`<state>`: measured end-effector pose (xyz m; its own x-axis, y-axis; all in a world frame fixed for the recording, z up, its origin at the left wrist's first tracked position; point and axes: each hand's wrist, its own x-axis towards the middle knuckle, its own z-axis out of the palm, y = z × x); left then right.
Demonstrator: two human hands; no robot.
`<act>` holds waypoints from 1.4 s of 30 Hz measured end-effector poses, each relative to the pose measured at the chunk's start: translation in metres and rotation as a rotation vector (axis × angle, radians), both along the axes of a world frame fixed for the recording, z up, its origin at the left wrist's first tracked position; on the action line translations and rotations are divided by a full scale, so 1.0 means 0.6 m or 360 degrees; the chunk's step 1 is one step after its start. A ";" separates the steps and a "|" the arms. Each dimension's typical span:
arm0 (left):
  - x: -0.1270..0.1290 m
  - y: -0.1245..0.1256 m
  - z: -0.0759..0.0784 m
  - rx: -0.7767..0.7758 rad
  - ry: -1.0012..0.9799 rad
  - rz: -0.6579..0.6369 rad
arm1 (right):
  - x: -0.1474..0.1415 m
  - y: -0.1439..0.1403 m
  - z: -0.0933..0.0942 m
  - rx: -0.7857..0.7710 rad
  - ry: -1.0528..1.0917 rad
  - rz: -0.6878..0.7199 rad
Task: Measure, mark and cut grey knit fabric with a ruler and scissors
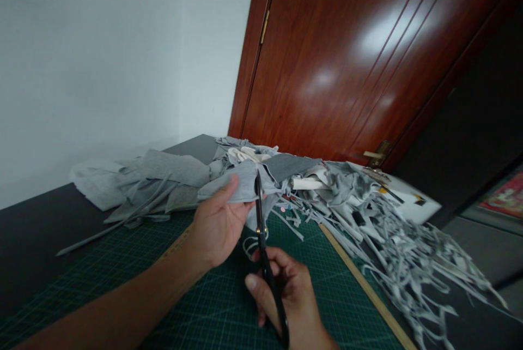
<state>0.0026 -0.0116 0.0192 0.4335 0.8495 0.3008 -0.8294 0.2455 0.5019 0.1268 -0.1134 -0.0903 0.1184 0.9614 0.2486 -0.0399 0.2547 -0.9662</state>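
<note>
My left hand pinches a piece of grey cloth and lifts its edge above a green cutting mat. In my right hand are black-handled scissors, blades pointing up and away. The blades meet the cloth edge right beside my left thumb. The lower part of the scissor handles is hidden by my fingers.
A heap of grey cloth pieces lies at the back of the black table. Several thin cut grey strips pile up at the right. A wooden ruler lies along the mat's right edge. A brown door stands behind.
</note>
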 end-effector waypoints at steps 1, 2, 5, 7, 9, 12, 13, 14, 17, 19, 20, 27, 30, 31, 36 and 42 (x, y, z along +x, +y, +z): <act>0.001 0.000 0.001 0.0005 0.0007 0.0042 | 0.000 0.000 0.000 0.0006 -0.0001 0.0003; 0.001 0.000 0.002 0.0015 0.0024 0.0090 | 0.000 -0.001 0.000 0.0006 -0.0001 0.0006; 0.001 0.000 0.003 0.0039 0.0124 0.0161 | 0.000 -0.001 -0.001 -0.0009 0.0018 0.0011; -0.001 0.002 0.002 0.0048 0.0212 0.0174 | 0.000 -0.001 -0.002 -0.0009 0.0046 0.0023; -0.003 0.003 0.000 0.0051 0.0274 0.0166 | 0.000 -0.002 -0.002 0.0011 0.0078 0.0055; -0.006 0.004 -0.001 0.0040 0.0313 0.0160 | 0.000 -0.004 -0.002 0.0057 0.0153 0.0095; -0.006 0.004 -0.001 0.0035 0.0321 0.0161 | 0.000 -0.005 -0.002 0.0075 0.0182 0.0104; -0.006 0.003 -0.001 0.0027 0.0328 0.0162 | 0.000 -0.006 -0.001 0.0089 0.0208 0.0111; -0.004 0.004 -0.002 -0.0003 0.0320 0.0188 | 0.001 -0.005 0.002 0.0103 0.0250 0.0134; -0.001 0.006 -0.003 -0.0020 0.0288 0.0236 | 0.001 -0.004 0.002 0.0082 0.0247 0.0137; 0.000 0.007 -0.004 -0.0025 0.0267 0.0265 | 0.002 -0.003 0.002 0.0071 0.0239 0.0139; -0.001 0.015 -0.005 -0.0045 0.0215 0.0261 | -0.002 -0.002 0.000 0.0021 0.0185 0.0159; -0.003 0.014 -0.006 -0.0030 0.0222 0.0216 | -0.002 0.001 -0.002 0.0014 0.0209 0.0167; -0.003 0.014 -0.007 -0.0020 0.0231 0.0191 | -0.002 0.002 -0.004 0.0020 0.0226 0.0168; -0.008 0.009 -0.011 0.0072 0.0355 -0.0088 | -0.003 0.008 -0.012 0.0035 0.0263 0.0165; -0.008 0.000 -0.015 0.0198 0.0452 -0.0409 | -0.002 0.009 -0.015 0.0035 0.0250 0.0128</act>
<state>-0.0020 -0.0118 0.0102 0.7079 0.6670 0.2323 -0.5729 0.3501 0.7411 0.1257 -0.1078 -0.0992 0.0805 0.9638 0.2543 -0.2113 0.2658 -0.9406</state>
